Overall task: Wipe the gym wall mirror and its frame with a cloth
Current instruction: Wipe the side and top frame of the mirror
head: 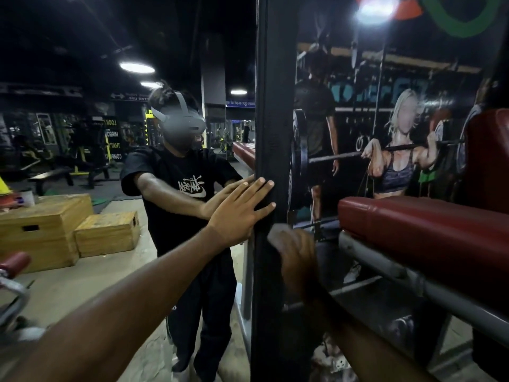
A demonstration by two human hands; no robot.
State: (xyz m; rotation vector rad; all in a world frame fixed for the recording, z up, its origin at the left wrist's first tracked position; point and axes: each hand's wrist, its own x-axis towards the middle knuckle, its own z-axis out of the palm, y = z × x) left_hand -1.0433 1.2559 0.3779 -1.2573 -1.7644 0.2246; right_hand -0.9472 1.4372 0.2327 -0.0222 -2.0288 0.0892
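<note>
frame point(272, 133): matt black | bench pad point(413, 224): glossy red vinyl | boxes point(107, 232): bare wood

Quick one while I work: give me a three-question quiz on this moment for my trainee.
1. True or false: the left hand lies with straight fingers against the black frame.
2. Which hand holds the cloth? A: the left hand. B: the right hand. C: neither.
3. Fill in: the padded bench to the right of the frame is ___ in colour.
Key: 1 true; 2 B; 3 red.
</note>
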